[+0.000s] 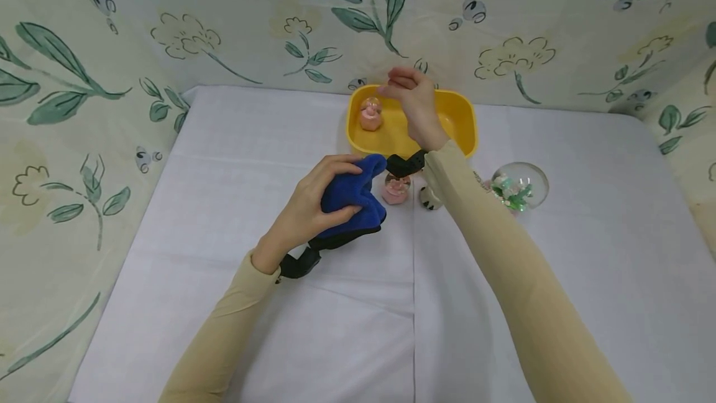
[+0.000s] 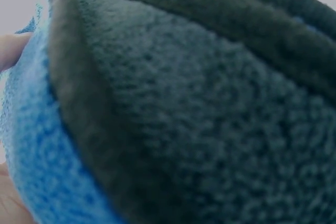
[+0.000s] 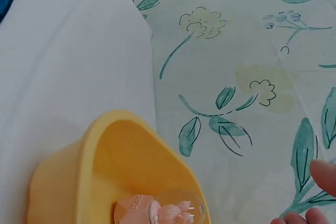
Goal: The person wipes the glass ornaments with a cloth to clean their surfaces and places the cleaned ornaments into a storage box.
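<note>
- L hand point(image 1: 304, 204) is gripping cloth point(image 1: 353, 186), thumb & fingers clamping it from opposite sides; prob. so the soft fabric is bunching up into a manageable pad.
- Cloth is hanging in that grip near table centre, in front of bin point(image 1: 391, 130); can't tell if its underside is touching the table point(image 1: 252, 142).
- R hand point(image 1: 416, 107) is hovering over bin, holding nothing, thumb & fingertips apart; wrist is prob. arching up to clear the rim.
- Pink globe point(image 1: 371, 114) is sitting inside bin at its left end, leaving the rest of the floor bare, prob. for more room.
- 2nd globe point(image 1: 396, 189) is standing outside, just in front of bin, w/ white item point(image 1: 429, 198) beside it, partly hidden by R sleeve point(image 1: 492, 254); lg dome point(image 1: 523, 185) is resting further right. All are prob. sitting there for easy reach.
- L wrist view is showing cloth's dark underside point(image 2: 210, 103) & thick trim point(image 2: 84, 103) up close; head view is mostly hiding the underside.
- R wrist view is showing lettering point(image 3: 137, 203) on the binned globe's base, too small to read from the head cam, plus the gap between thumb & fingertips.
</note>
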Demonstrator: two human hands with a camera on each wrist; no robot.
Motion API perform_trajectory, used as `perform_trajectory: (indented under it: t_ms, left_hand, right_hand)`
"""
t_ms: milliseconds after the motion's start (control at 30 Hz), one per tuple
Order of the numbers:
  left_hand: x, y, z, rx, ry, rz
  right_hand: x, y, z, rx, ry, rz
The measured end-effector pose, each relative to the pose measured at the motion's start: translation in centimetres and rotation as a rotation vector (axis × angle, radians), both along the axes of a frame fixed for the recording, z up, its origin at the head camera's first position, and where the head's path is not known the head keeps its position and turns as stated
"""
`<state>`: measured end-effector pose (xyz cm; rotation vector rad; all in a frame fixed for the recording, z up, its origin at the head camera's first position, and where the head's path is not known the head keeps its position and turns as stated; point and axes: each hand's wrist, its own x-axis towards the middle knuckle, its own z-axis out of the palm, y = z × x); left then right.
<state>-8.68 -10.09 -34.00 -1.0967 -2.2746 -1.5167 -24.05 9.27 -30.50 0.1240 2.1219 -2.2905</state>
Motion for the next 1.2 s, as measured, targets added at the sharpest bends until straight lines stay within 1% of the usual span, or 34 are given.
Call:
perform_trajectory:
  t_ms: [133,200,367,533,733,933,1000,1100,1200]
  left_hand:
    - [0.0,0.0,0.0,-0.010,-0.005,0.005]
    - [0.1,0.1,0.0,-0.011,-0.010,0.005]
    - [0.1,0.1,0.1,-0.012,-0.022,0.005]
    - [0.1,0.0,0.0,-0.011,-0.030,0.008]
    - [0.1,0.1,0.1,-0.012,-0.029,0.012]
    - [0.2,0.1,0.1,-0.011,-0.035,0.013]
    - [0.2,0.1,0.1,-0.011,-0.038,0.013]
    - [0.1,0.1,0.2,-0.013,-0.039,0.014]
    - [0.1,0.1,0.2,-0.017,-0.038,0.017]
  right_hand:
    - [0.8,0.5,0.5,-0.024,0.059,0.004]
    - [1.2,0.7,0.7,-0.042,0.075,0.004]
    - [2.3,1.4,1.2,-0.096,0.090,0.009]
    - [3.6,2.1,1.5,-0.100,0.114,-0.002]
    - [5.3,3.0,1.7,-0.153,0.138,-0.009]
    - [7.2,3.6,1.3,-0.187,0.141,-0.007]
    - [7.9,3.7,1.0,-0.184,0.146,-0.002]
    - [8.9,3.9,0.3,-0.172,0.154,-0.005]
    - [9.9,3.9,-0.6,-0.163,0.144,-0.009]
